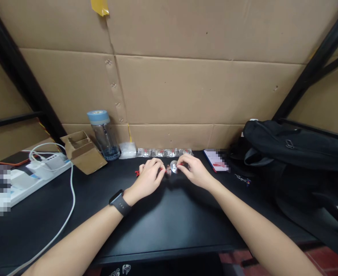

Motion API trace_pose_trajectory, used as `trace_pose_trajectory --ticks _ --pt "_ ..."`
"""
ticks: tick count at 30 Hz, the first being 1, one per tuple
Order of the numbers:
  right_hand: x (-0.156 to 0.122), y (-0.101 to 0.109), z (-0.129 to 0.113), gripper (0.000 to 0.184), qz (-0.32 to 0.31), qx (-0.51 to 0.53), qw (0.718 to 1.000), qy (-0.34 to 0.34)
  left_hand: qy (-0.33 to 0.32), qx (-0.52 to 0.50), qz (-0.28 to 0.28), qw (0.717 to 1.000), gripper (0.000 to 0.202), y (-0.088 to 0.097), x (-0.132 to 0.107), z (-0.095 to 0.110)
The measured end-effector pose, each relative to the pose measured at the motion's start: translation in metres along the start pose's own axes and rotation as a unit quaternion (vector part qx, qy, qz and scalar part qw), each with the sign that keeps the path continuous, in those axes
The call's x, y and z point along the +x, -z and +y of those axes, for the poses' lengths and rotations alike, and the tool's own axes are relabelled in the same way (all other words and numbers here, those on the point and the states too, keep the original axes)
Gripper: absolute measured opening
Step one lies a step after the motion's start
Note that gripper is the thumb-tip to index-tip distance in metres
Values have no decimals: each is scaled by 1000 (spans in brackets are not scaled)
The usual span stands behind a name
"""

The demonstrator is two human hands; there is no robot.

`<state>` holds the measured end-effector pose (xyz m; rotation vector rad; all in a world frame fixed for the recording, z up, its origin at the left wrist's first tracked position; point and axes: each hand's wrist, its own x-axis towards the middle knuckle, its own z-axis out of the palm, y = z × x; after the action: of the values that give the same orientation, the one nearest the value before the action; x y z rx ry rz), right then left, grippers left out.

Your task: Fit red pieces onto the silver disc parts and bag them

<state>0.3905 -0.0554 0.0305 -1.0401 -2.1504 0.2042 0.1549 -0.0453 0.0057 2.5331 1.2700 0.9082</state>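
Observation:
My left hand (149, 177), with a black watch on its wrist, and my right hand (194, 171) meet near the back of a black table (163, 222). Both have curled fingers pinched around a small shiny silver part with red bits (173, 167) between them. A red piece (137, 173) pokes out left of my left hand. Just behind the hands lies a row of small clear packets (164, 152) holding similar silver and red parts, against the cardboard wall.
A blue-lidded bottle (103, 134), an open cardboard box (82, 151) and a clear bag (128, 149) stand at back left. A white power strip with chargers and cable (42, 165) lies at left. A black backpack (298, 153) fills the right; a card (215, 159) lies beside it.

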Motion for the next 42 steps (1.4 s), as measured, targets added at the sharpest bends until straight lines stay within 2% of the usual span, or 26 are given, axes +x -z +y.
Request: trace_pose_trajectory --ticks 3,7,11,14,20,24,28,31,34,36,38,40,42 --pt "3 2 -6 13 52 45 998 -4 41 -109 18 993 21 -7 3 -7" --pt "2 -1 -11 11 77 77 994 -10 45 -196 52 978 22 -14 6 -13" --pt "0 -11 -14 13 87 106 990 -21 53 -237 55 969 25 -14 6 -10" --pt "-2 -22 -17 17 66 183 979 -65 48 -242 48 968 25 -13 5 -6" --pt "-6 -39 -14 27 38 405 896 -178 45 -184 46 981 23 -11 3 -4" --pt "-6 -41 -11 51 4 501 833 -233 50 -123 38 990 20 -8 1 0" --pt "-6 -40 -8 46 -11 554 782 -285 46 -64 40 996 21 -5 3 0" --pt "-5 -38 -5 45 -1 567 764 -308 47 -9 79 996 26 2 9 -19" --pt "-5 -36 -3 44 4 568 761 -312 54 124 118 984 23 18 13 -58" --pt "-4 -34 -3 44 2 572 759 -311 74 215 92 969 25 30 12 -88" --pt "-4 -32 -3 44 3 574 756 -313 106 258 68 958 31 38 10 -114" --pt "-3 -31 -3 42 10 576 756 -311 132 273 62 951 29 42 9 -130" --pt "-3 -30 -4 38 22 583 754 -302 142 277 62 948 26 43 10 -137"
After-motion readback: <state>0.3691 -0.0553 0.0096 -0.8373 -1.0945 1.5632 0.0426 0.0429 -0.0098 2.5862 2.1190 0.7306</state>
